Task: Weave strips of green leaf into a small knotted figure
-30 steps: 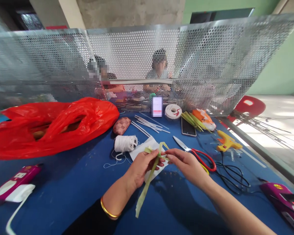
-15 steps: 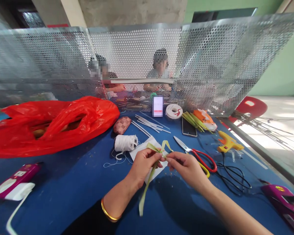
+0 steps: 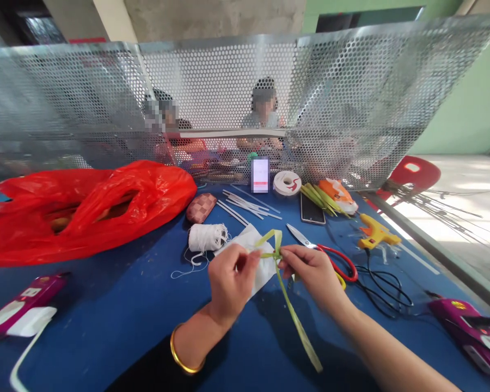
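Observation:
A pale green leaf strip [image 3: 291,307] is pinched between both my hands over the blue table [image 3: 118,305]. Its upper end forms a small loop near my fingertips, and its long tail hangs down to the right. My left hand [image 3: 231,280] grips the strip's left end at the knot. My right hand [image 3: 312,272] pinches the strip just right of the loop. A white sheet of paper [image 3: 251,253] lies under my hands.
A white thread spool [image 3: 206,238], red-handled scissors [image 3: 326,255], yellow glue gun [image 3: 375,233], phone [image 3: 312,209], white sticks [image 3: 245,206], tape roll [image 3: 287,183] and a red plastic bag [image 3: 85,209] lie around. Two people sit behind the perforated metal screen [image 3: 228,92].
The strip's hanging tail has swung from the lower left to the lower right. My left hand has turned and closed more, and both hands have pulled the loop tighter.

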### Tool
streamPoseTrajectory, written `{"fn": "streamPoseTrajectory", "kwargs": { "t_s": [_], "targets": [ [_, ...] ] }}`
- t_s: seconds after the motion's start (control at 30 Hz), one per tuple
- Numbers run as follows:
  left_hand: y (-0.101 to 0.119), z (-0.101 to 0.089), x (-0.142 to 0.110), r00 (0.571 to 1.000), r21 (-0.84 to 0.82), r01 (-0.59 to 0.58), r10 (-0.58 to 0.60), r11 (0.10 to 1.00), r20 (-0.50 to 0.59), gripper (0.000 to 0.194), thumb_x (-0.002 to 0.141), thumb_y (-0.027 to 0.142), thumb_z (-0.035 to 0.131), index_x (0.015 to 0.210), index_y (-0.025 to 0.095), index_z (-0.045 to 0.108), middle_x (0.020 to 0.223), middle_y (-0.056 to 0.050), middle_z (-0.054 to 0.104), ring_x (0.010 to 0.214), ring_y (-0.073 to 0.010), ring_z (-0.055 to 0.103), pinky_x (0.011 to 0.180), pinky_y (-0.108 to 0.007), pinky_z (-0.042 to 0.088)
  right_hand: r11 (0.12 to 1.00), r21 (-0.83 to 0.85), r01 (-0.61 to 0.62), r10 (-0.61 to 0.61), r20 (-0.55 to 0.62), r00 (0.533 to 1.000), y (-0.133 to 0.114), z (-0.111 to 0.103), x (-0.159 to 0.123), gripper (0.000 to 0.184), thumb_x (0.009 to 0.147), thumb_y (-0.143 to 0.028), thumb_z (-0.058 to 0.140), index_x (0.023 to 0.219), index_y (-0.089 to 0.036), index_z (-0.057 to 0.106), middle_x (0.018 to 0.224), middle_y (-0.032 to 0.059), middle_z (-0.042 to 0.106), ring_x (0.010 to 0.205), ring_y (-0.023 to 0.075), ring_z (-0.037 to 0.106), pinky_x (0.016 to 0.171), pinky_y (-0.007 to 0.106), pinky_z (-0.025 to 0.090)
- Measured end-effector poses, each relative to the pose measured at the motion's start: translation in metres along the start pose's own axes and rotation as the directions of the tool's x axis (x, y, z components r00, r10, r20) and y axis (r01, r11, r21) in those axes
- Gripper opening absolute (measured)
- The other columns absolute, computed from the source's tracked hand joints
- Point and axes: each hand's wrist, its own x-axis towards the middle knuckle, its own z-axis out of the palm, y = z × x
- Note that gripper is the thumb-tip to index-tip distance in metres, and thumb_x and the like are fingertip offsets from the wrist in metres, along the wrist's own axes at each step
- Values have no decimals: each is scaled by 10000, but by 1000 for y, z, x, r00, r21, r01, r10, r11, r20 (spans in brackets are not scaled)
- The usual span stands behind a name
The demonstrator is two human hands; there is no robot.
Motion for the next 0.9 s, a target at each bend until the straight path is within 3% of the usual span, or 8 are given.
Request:
{"fn": "streamPoseTrajectory", "kwargs": {
  "t_s": [0.1,0.2,0.33,0.5,0.63,0.7,0.8,0.9],
  "targets": [
    [-4,6,-6,951,-70,98,-73,993,302,513,928,485,428,518,190,516,508,-3,513,524,-126,478,556,-263,356,987,149,-55,64,-58,996,-2,6,-2,361,733,-495,708,827,-146,712,668,37,707,495,127,595,516,248,484],
    [-11,17,-3,891,-171,343,-262,924,369,411,878,551,504,813,175,657,677,-16,634,632,-151,564,617,-262,420,979,198,-56,66,-46,997,-3,13,-6,371,708,-483,728,861,-146,698,697,42,720,491,128,596,527,257,500],
    [-14,25,1,816,-450,543,-319,709,481,575,774,523,665,1197,138,609,673,6,623,620,-143,565,631,-269,462,987,155,-31,22,60,998,1,20,-12,337,767,-471,671,884,-156,676,672,13,689,513,128,601,534,248,499],
    [-12,21,3,773,-479,622,-386,620,504,530,738,477,720,1124,116,684,662,3,625,546,-100,546,569,-229,433,994,-107,34,-17,159,987,2,17,-19,235,885,-393,545,820,-180,623,709,9,693,543,121,602,532,228,460],
    [-11,16,7,678,-471,727,-417,500,605,473,746,376,712,1159,148,668,715,-22,684,594,-125,614,584,-236,473,890,-395,230,-108,308,945,-6,8,-23,245,910,-272,496,691,-201,580,567,-29,615,508,114,532,502,223,376],
    [-11,14,8,668,-451,737,-440,504,600,402,727,331,718,1085,149,698,772,-44,712,611,-116,616,531,-196,438,840,-451,301,-146,346,927,-10,2,-22,231,905,-280,517,704,-205,603,540,-38,584,476,108,492,484,228,350],
    [-7,15,4,655,-374,721,-397,583,643,313,735,354,700,952,131,734,753,-72,720,586,-118,595,417,-175,315,752,-526,398,-364,173,915,-14,-7,-18,208,901,-356,555,847,-201,682,667,5,614,581,138,542,565,258,405],
    [-1,19,-5,573,-226,698,-340,680,745,337,777,425,650,811,105,749,701,-90,714,510,-105,517,390,-199,246,661,-601,450,-505,87,859,-17,-12,-10,232,859,-384,621,968,-205,721,810,50,611,761,194,582,678,305,440]
  ]
}}
